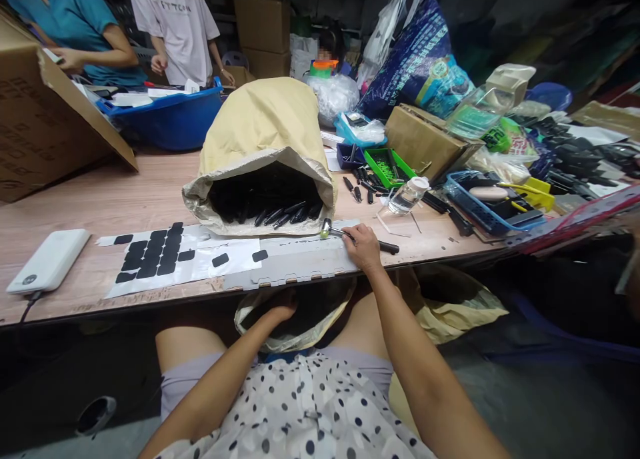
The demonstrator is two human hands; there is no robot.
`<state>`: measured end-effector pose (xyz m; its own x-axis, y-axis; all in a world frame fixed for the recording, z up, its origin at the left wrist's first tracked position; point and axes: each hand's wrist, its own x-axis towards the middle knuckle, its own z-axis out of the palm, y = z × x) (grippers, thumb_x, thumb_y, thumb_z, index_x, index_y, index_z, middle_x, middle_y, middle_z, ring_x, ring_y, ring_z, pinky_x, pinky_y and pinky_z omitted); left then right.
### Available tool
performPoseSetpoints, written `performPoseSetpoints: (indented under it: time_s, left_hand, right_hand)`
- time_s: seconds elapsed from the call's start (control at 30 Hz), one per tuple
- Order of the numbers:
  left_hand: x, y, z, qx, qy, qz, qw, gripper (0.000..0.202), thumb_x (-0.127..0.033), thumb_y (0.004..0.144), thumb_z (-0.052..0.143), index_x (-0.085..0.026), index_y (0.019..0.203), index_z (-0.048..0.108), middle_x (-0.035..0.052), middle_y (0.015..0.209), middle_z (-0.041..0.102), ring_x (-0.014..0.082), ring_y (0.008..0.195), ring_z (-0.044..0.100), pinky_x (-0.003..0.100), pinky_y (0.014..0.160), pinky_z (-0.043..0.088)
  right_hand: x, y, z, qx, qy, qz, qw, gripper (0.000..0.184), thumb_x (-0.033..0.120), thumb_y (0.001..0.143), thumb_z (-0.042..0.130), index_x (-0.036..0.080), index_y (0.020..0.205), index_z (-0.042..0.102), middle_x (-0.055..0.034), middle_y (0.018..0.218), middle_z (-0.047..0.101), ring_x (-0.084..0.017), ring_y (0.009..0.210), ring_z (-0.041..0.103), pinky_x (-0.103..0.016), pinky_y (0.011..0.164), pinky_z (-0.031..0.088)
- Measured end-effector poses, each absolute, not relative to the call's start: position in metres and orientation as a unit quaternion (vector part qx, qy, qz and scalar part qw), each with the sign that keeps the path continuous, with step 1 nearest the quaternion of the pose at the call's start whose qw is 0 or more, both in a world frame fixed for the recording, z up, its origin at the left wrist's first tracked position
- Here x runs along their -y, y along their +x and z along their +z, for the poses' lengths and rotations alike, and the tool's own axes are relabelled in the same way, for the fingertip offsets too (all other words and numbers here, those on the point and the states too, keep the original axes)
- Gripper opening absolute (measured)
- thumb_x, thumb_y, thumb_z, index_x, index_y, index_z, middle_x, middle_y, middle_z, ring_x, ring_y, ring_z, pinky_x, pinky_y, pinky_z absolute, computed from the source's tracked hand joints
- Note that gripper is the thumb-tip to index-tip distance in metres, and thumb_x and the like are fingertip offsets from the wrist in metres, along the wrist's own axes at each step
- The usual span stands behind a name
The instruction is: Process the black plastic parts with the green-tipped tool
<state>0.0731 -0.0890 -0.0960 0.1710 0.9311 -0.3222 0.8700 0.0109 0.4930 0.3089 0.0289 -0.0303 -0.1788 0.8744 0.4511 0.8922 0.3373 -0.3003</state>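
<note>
Two bare hands are at the near edge of the tabletop (165, 186); the right hand (363, 247) is closed over the shaft of a small hammer (389, 247), which lies low across the near edge, its head pointing left and its black handle jutting out to the right; the left hand (286, 306) reaches into an open sack (320, 336) below that edge, its fingers hidden, so I cannot tell whether they grip anything.

Just beyond the hammer head, a big yellow sack (265, 116) lies with its mouth toward the near side, slender black pieces (285, 214) showing inside; a grey cardboard strip (295, 262) runs along the near edge; left of it, black rounded patches (163, 251) sit on a white sheet (200, 259), and farther left lies a white power bank (50, 260).

To the right stand a clear bottle (407, 196), a green tray (406, 168) and a blue basket (463, 209); two people work at far left, near a blue basin (165, 126).
</note>
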Motion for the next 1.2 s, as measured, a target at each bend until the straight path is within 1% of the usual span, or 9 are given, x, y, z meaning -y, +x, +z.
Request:
performPoseSetpoints:
  time_s: [0.13, 0.27, 0.33, 0.4, 0.47, 0.57, 0.7, 0.93, 1.2]
  left_hand:
    - [0.097, 0.071, -0.049, -0.500, 0.752, 0.005, 0.430, 0.018, -0.030, 0.078, 0.071, -0.027, 0.095, 0.078, -0.0002, 0.083, 0.077, 0.0204, 0.076, 0.070, 0.028, 0.069, 0.053]
    - [0.069, 0.052, 0.017, -0.328, 0.725, 0.145, 0.588, 0.030, -0.045, 0.091, 0.059, -0.025, 0.109, 0.073, 0.0006, 0.085, 0.076, 0.0177, 0.072, 0.068, 0.030, 0.064, 0.055]
    - [0.041, 0.036, 0.037, -0.426, 0.693, 0.271, 0.514, 0.028, -0.046, 0.092, 0.058, -0.023, 0.102, 0.072, 0.0011, 0.083, 0.073, 0.0181, 0.071, 0.067, 0.031, 0.063, 0.055]
    - [0.011, 0.020, 0.043, -0.579, 0.626, 0.390, 0.348, 0.022, -0.037, 0.092, 0.056, -0.021, 0.099, 0.070, 0.0033, 0.086, 0.070, 0.0200, 0.079, 0.067, 0.033, 0.070, 0.056]
    - [-0.014, 0.006, 0.036, -0.695, 0.555, 0.410, 0.204, 0.016, -0.029, 0.087, 0.058, -0.020, 0.096, 0.068, 0.0062, 0.092, 0.067, 0.0233, 0.088, 0.067, 0.037, 0.080, 0.056]
    - [-0.035, -0.005, 0.016, -0.766, 0.519, 0.361, 0.116, 0.012, -0.025, 0.083, 0.063, -0.019, 0.092, 0.067, 0.0103, 0.100, 0.062, 0.0289, 0.097, 0.065, 0.042, 0.086, 0.054]
    - [-0.039, -0.007, 0.000, -0.777, 0.526, 0.328, 0.109, 0.007, -0.028, 0.087, 0.063, -0.021, 0.087, 0.064, 0.0112, 0.100, 0.061, 0.0320, 0.098, 0.063, 0.043, 0.083, 0.053]
    - [-0.004, 0.006, 0.013, -0.674, 0.632, 0.372, 0.087, 0.013, -0.029, 0.096, 0.055, -0.021, 0.099, 0.065, 0.0070, 0.100, 0.064, 0.0254, 0.098, 0.058, 0.038, 0.085, 0.050]
    - [0.020, 0.027, -0.008, -0.552, 0.749, 0.300, 0.209, 0.012, -0.029, 0.085, 0.069, -0.026, 0.096, 0.072, 0.0038, 0.095, 0.068, 0.0254, 0.098, 0.059, 0.040, 0.090, 0.050]
  right_hand:
    - [-0.028, 0.309, -0.031, 0.766, -0.576, -0.011, 0.286, 0.028, 0.026, 0.093, 0.053, 0.024, 0.108, 0.076, -0.0082, 0.093, 0.064, -0.024, 0.090, 0.053, -0.036, 0.084, 0.045]
    - [-0.028, 0.309, -0.032, 0.767, -0.575, -0.013, 0.286, 0.028, 0.026, 0.093, 0.053, 0.024, 0.108, 0.076, -0.0087, 0.094, 0.063, -0.025, 0.090, 0.052, -0.037, 0.084, 0.045]
    - [-0.028, 0.309, -0.032, 0.766, -0.575, -0.013, 0.287, 0.028, 0.026, 0.093, 0.052, 0.024, 0.107, 0.076, -0.0087, 0.094, 0.063, -0.025, 0.090, 0.052, -0.037, 0.084, 0.045]
    - [-0.028, 0.309, -0.032, 0.767, -0.575, -0.012, 0.286, 0.027, 0.027, 0.093, 0.053, 0.024, 0.108, 0.076, -0.0089, 0.094, 0.063, -0.025, 0.090, 0.052, -0.038, 0.085, 0.045]
    - [-0.029, 0.309, -0.033, 0.768, -0.573, -0.009, 0.286, 0.027, 0.027, 0.093, 0.053, 0.024, 0.108, 0.076, -0.0089, 0.094, 0.062, -0.025, 0.090, 0.052, -0.038, 0.085, 0.045]
    - [-0.029, 0.309, -0.033, 0.768, -0.571, -0.006, 0.290, 0.027, 0.026, 0.093, 0.053, 0.024, 0.107, 0.076, -0.0085, 0.093, 0.062, -0.025, 0.090, 0.052, -0.038, 0.085, 0.045]
    - [-0.029, 0.309, -0.033, 0.768, -0.571, -0.010, 0.290, 0.027, 0.026, 0.092, 0.053, 0.024, 0.106, 0.076, -0.0082, 0.092, 0.062, -0.025, 0.090, 0.052, -0.037, 0.084, 0.046]
    - [-0.030, 0.312, -0.036, 0.770, -0.563, -0.025, 0.299, 0.025, 0.028, 0.091, 0.055, 0.025, 0.105, 0.076, -0.0073, 0.091, 0.061, -0.024, 0.089, 0.053, -0.037, 0.083, 0.046]
    - [-0.030, 0.310, -0.032, 0.770, -0.571, -0.023, 0.283, 0.023, 0.030, 0.092, 0.057, 0.024, 0.104, 0.075, -0.0077, 0.091, 0.063, -0.025, 0.089, 0.054, -0.037, 0.082, 0.045]
